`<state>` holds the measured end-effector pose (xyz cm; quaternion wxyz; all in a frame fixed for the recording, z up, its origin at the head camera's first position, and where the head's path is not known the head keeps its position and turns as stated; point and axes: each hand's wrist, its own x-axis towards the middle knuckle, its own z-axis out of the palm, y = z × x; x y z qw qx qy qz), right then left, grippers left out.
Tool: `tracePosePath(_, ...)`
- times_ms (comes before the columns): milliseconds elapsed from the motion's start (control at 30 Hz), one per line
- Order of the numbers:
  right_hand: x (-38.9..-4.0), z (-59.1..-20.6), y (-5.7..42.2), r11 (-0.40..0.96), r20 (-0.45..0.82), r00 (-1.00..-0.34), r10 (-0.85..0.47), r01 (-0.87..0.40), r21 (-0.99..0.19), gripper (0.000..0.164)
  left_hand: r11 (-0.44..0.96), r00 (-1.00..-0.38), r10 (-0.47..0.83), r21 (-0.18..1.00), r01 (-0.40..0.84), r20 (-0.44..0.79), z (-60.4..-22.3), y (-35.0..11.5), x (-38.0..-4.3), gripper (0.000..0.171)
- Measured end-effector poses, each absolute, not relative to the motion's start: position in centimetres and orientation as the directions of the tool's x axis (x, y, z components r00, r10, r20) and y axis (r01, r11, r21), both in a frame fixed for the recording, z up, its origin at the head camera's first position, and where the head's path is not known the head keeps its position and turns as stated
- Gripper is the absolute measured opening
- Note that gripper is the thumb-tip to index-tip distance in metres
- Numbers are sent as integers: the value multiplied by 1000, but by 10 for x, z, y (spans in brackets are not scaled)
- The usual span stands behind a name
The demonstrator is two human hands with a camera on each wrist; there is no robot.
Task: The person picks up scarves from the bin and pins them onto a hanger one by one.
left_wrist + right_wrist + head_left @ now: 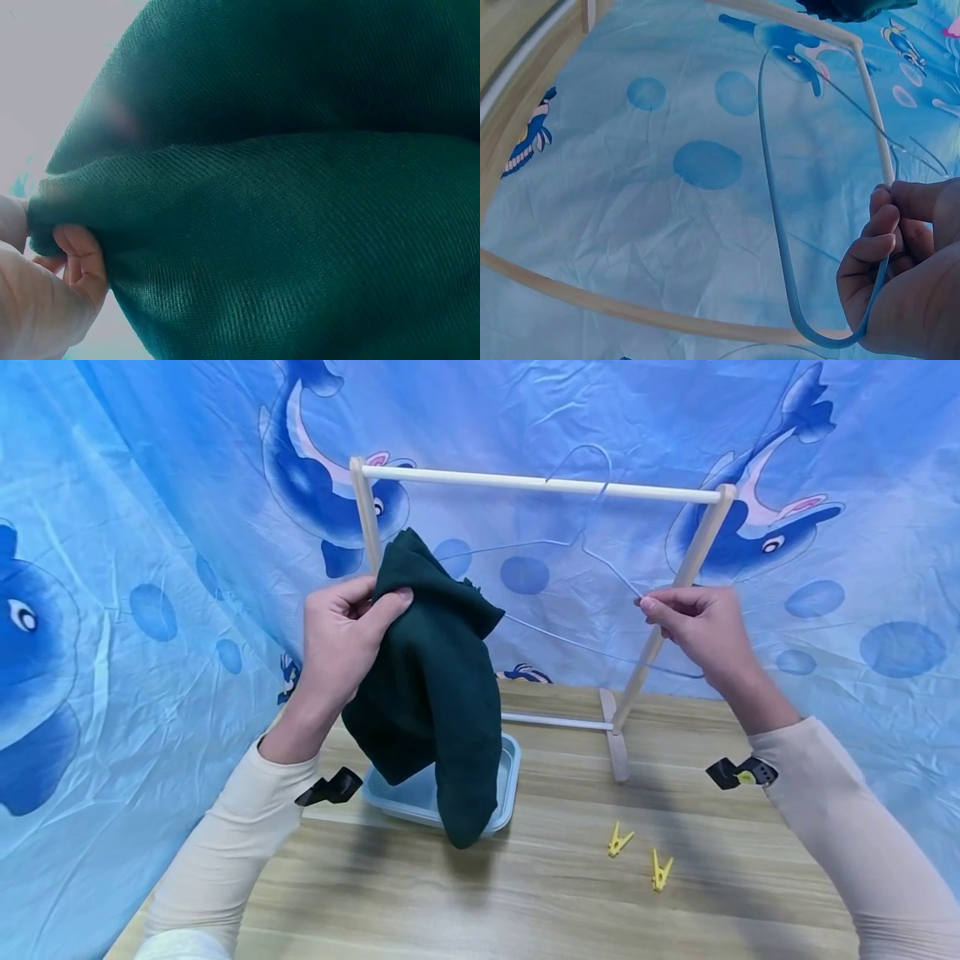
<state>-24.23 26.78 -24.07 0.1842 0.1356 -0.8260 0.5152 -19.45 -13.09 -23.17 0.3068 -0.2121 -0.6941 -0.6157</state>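
Note:
With thumb and fingers, my left hand point(341, 627) pinches the top of a dark green garment point(461, 693). The ribbed cloth hangs in folds, one long part reaching down in front of a light blue basin point(515, 777). This fabric point(262, 210) fills most of the left wrist view. On the right, my right hand point(705, 627) grips a thin light blue wire clothes hanger point(611, 568) by its sloping shoulder. The hanger stands hook up, its hook overlapping the rack's top bar in the head view. Its left end is hidden behind the garment.
A wooden clothes rack point(487, 480) with a white top bar stands at the back of the wooden table point(555, 893). Two yellow clothespins point(617, 842) lie at the front right. Blue dolphin-printed cloth point(525, 410) hangs behind and on both sides.

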Motion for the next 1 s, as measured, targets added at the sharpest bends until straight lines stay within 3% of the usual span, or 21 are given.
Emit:
tracePosePath(233,-242,-253,257,463,507,-856,-97,-490,-739,29,129,-729,-95,735,666,678,-231,-135,-191,19)
tracePosePath(633,-248,-278,238,360,557,-818,-145,-568,-740,20,97,-724,-110,733,674,681,-231,-143,-182,17)
tracePosePath(1000,-254,-296,222,365,566,-798,-207,-599,-712,12,66,-727,-122,736,674,676,-227,-146,-173,17)
